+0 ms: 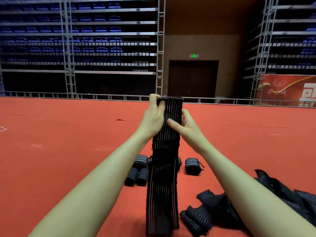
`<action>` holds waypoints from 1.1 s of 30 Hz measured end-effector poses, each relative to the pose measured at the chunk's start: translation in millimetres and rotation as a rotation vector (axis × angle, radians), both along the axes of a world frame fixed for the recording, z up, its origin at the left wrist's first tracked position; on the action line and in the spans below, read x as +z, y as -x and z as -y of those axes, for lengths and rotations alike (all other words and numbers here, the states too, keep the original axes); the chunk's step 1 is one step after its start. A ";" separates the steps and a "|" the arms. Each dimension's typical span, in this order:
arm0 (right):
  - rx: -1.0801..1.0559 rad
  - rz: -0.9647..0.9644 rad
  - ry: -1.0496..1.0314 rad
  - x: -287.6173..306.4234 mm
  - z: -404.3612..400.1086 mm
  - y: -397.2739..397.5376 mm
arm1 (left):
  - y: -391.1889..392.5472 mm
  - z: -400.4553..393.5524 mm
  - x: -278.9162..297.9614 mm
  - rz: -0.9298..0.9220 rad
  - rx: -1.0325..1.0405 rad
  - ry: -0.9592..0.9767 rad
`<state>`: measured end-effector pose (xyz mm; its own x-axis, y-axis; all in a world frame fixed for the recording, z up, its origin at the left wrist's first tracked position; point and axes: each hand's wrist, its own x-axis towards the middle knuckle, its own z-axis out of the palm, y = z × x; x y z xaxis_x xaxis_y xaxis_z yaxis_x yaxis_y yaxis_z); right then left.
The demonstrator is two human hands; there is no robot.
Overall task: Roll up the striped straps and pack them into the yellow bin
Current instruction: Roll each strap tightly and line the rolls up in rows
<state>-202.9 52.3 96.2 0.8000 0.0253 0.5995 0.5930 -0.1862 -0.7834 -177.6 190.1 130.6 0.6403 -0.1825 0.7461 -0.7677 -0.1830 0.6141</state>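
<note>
A long black strap with thin pale stripes [164, 168] hangs straight down in front of me, held up in the air. My left hand [153, 117] pinches its top left corner. My right hand [183, 125] grips its right edge a little lower, thumb across the front. Several rolled straps [139, 170] lie on the red floor behind it, and another roll [193, 165] lies to their right. A heap of unrolled striped straps [213, 212] lies at the lower right, partly hidden by my right forearm. The yellow bin is not in view.
The red carpeted floor [68, 142] stretches wide to the left and ahead. A low metal rail [85, 96] borders it at the back, with tiers of blue seats [85, 31] behind. A dark door [193, 79] stands in the brown wall.
</note>
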 end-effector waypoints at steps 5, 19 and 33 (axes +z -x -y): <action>0.000 -0.081 0.073 -14.2 -4.2 6.7 | 3.2 -6.0 3.3 -0.060 -0.016 -0.004; 0.037 -0.072 -0.268 -3.7 -6.0 33.1 | 29.6 -18.6 -20.8 -0.266 -0.166 0.125; -0.029 -0.086 -0.265 -2.0 -7.1 36.2 | 27.9 -24.9 -30.1 -0.332 -0.279 0.174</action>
